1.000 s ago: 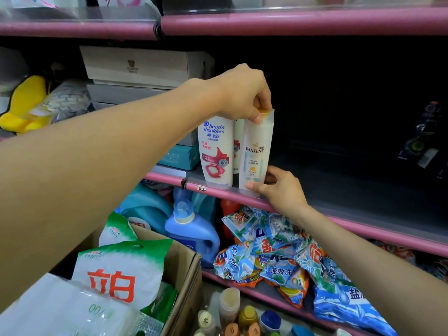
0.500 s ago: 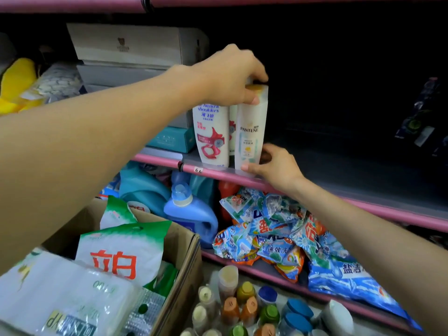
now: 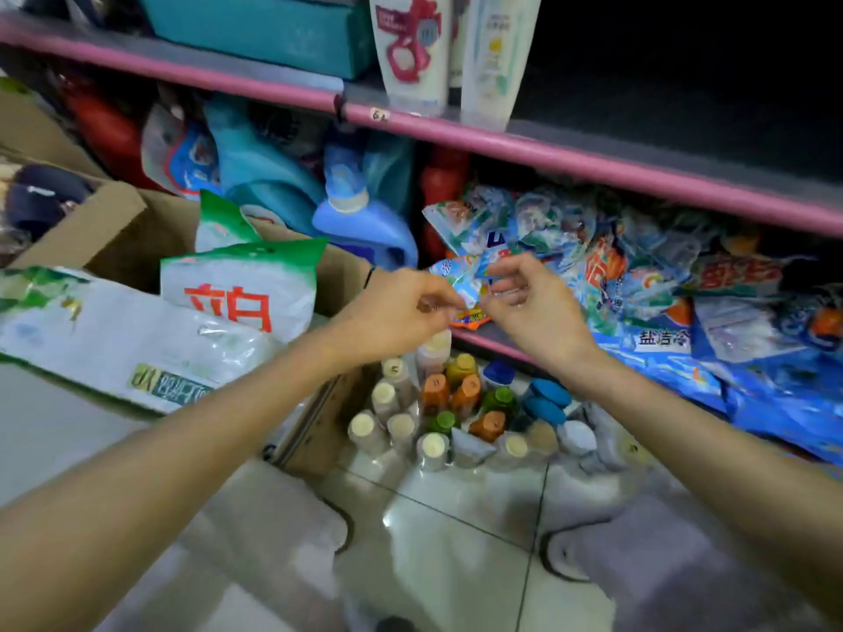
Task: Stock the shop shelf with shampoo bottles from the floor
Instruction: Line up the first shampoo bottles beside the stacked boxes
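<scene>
Pink-edged shelving (image 3: 593, 159) fills the upper part of the view, with pale floor tiles (image 3: 456, 531) below. Two shampoo bottles stand upright at the front edge of the upper shelf, the one with the red swirl (image 3: 410, 52) touching the plainer white one (image 3: 490, 61); set label-out at the lip, they read like stock faced for shoppers. To their right the shelf runs dark and bare toward the right edge, which looks like the room left for more.

On the floor, against the foot of the shelving, a tight cluster of capped bottles (image 3: 456, 412) stands upright, caps in cream, orange, green and blue; these look like the stock still to go up. A cardboard box (image 3: 114, 221) with green-and-white bags sits just left of them, hemming that side, while open tile lies in front.

Both hands hang above the cluster, in front of the lower shelf's crumpled sachet packs (image 3: 570, 248). The left hand (image 3: 397, 312) has its fingers loosely curled, and the right hand (image 3: 529, 303) likewise; neither holds anything, though motion blur softens the fingertips. My guess is a reach down for the next bottle, best taken from the cluster's open front.
</scene>
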Action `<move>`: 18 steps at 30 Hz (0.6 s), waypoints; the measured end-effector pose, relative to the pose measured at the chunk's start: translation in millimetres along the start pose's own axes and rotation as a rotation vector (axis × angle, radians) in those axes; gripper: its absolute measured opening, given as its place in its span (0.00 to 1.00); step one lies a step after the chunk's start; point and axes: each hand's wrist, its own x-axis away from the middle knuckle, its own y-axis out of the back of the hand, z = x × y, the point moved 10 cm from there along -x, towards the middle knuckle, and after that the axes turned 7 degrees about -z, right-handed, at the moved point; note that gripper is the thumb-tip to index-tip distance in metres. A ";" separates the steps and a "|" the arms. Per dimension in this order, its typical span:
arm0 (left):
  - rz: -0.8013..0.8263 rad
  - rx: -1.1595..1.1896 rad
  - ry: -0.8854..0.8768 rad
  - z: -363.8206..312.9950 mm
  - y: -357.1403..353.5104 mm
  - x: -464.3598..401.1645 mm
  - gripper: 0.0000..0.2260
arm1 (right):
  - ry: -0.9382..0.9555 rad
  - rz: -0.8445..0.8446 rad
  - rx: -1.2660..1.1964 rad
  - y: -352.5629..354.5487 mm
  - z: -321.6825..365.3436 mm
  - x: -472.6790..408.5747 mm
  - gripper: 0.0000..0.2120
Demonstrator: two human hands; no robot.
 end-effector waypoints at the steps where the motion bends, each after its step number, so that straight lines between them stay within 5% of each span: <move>1: 0.070 -0.044 0.051 22.9 -23.6 7.1 0.09 | -0.040 0.048 0.015 -15.6 -16.4 8.5 0.13; 9: 0.356 -0.329 0.369 151.9 -136.9 54.6 0.20 | -0.126 0.391 0.243 -129.6 -104.9 68.7 0.16; 14: 0.366 -0.423 0.295 172.0 -171.5 57.4 0.24 | -0.071 0.601 0.447 -176.9 -138.4 97.4 0.21; 18: 0.418 -0.499 0.300 186.7 -194.8 55.7 0.19 | -0.012 0.613 0.658 -195.6 -157.3 101.7 0.25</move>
